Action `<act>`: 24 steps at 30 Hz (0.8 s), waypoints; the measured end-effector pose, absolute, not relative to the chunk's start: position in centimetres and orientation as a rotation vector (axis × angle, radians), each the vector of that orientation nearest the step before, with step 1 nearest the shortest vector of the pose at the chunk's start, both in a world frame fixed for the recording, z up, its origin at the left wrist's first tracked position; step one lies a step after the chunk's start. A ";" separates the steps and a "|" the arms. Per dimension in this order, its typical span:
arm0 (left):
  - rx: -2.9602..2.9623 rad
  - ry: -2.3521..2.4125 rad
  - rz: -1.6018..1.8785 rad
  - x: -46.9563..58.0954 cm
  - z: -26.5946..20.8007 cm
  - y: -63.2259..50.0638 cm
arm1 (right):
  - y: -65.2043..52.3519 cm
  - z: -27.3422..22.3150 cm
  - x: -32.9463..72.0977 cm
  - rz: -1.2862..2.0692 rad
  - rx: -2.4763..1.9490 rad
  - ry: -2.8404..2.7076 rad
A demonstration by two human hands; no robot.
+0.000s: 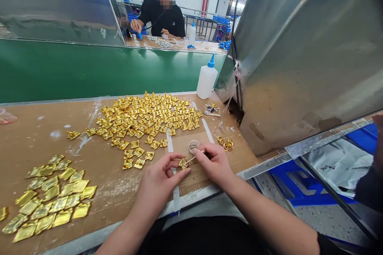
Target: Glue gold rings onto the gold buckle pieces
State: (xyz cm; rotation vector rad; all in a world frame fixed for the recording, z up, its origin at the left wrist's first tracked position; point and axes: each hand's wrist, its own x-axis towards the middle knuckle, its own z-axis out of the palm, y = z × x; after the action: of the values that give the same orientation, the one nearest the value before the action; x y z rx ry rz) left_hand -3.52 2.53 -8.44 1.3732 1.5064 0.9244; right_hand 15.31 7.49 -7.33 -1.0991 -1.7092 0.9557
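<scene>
My left hand (166,173) pinches a small gold square piece (183,163) between thumb and fingers near the table's front edge. In my right hand (214,163) is a thin pale stick (190,159), its tip touching the face of that piece. Just beyond the fingers stands a small round clear cup (193,146), partly covered by my right hand. A large pile of similar gold pieces (146,113) spreads over the cardboard tabletop ahead. Larger flat gold pieces (60,199) lie in rows at the left. What is inside the cup is too small to make out.
A white squeeze bottle (207,79) with a blue tip stands at the back. Gold rings (226,143) lie to the right, beside a large metal panel (305,59). Across a green divider (104,69), a person (163,15) works at another table.
</scene>
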 end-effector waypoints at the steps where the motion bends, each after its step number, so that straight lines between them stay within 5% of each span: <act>1: 1.376 1.509 0.924 -3.5 -8.4 2.5 | 7.4 -7.3 15.3 0.944 -1.100 -1.715; 15: 1.371 1.505 0.949 -3.5 -8.3 2.7 | 10.9 -6.1 17.1 0.400 -1.165 -2.160; 24: 1.373 1.514 0.935 -3.5 -8.3 2.8 | 9.4 -6.9 16.9 0.622 -1.088 -1.752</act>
State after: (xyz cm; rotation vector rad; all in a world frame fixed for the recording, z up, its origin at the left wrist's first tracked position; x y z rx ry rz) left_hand -3.47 2.79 -8.32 1.3727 1.5140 0.9348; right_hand 16.90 9.43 -6.85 -1.0885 -1.7520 0.6219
